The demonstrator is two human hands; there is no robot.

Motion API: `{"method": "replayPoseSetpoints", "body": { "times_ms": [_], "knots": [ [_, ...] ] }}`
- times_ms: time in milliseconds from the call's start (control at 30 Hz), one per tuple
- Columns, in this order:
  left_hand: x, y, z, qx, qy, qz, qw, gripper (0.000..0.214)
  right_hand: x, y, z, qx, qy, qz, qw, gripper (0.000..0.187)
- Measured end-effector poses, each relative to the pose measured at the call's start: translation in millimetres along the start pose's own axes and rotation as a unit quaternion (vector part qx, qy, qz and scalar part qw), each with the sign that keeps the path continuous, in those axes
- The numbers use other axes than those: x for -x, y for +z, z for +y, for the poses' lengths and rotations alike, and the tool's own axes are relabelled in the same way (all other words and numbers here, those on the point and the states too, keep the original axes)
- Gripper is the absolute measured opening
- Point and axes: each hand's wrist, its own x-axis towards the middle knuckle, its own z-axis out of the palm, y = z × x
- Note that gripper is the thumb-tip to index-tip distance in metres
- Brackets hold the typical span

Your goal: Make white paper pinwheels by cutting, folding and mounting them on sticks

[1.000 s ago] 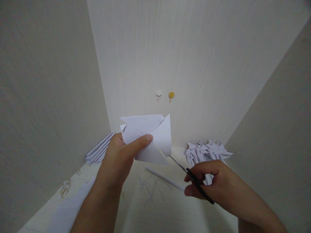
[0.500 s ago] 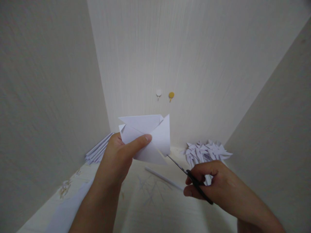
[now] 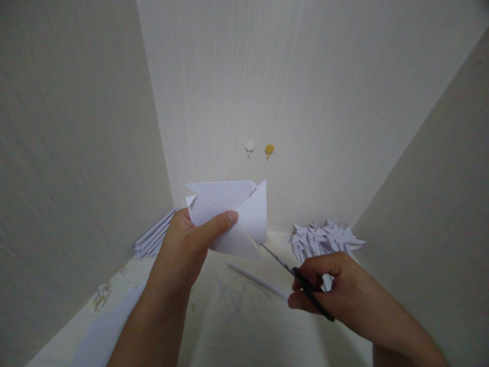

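Observation:
A white square of paper (image 3: 225,196), slit from its corners toward the middle, is pinched in my left hand (image 3: 191,237), thumb on top near the centre. Several of its corners stand apart along the cuts. My right hand (image 3: 328,285) grips black-handled scissors (image 3: 301,280) by the handles. Their blades look closed or nearly so, and the tip is at the paper's lower right corner, beside a slit. The fingers under the paper are hidden.
A thin white paper stick (image 3: 257,280) lies on the table near pencil-like lines (image 3: 237,300). Rolled sticks (image 3: 155,237) lean at the left wall, by white sheets (image 3: 109,326) and small brownish pieces (image 3: 102,296). Paper pinwheels (image 3: 324,239) are heaped at right. Two hooks (image 3: 269,149) are on the back wall.
Almost nothing differs. The paper and the scissors have shifted very slightly to the left, with both hands keeping their hold.

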Motion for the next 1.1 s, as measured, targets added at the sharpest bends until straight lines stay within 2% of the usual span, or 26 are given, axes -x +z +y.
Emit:
{"method": "replayPoseSetpoints", "body": {
  "times_ms": [100,267,533,900,1033,1100],
  "knots": [
    [-0.2,-0.4,0.0,-0.002,-0.004,0.003,1.0,0.031,-0.4,0.1,1.2,-0.005,-0.011,0.007,1.0,0.029],
    [-0.7,-0.6,-1.2,-0.004,-0.002,0.001,1.0,0.032,-0.7,0.8,0.0,0.01,0.013,-0.004,1.0,0.03],
    [-0.3,-1.2,-1.1,-0.008,-0.005,-0.004,1.0,0.031,-0.3,0.3,0.9,-0.007,-0.027,0.028,0.999,0.036],
    [-0.4,-1.0,-1.0,-0.004,0.008,-0.019,1.0,0.03,-0.8,2.2,1.8,-0.005,-0.017,0.022,1.0,0.035],
    [-1.2,0.1,-2.4,0.004,0.015,-0.009,1.0,0.031,-2.6,1.4,5.5,0.01,0.004,-0.01,1.0,0.031],
    [-3.1,-1.8,-4.8,-0.004,0.021,0.002,1.0,0.031,-5.0,-1.1,7.3,0.008,0.008,-0.001,1.0,0.031]
  ]
}}
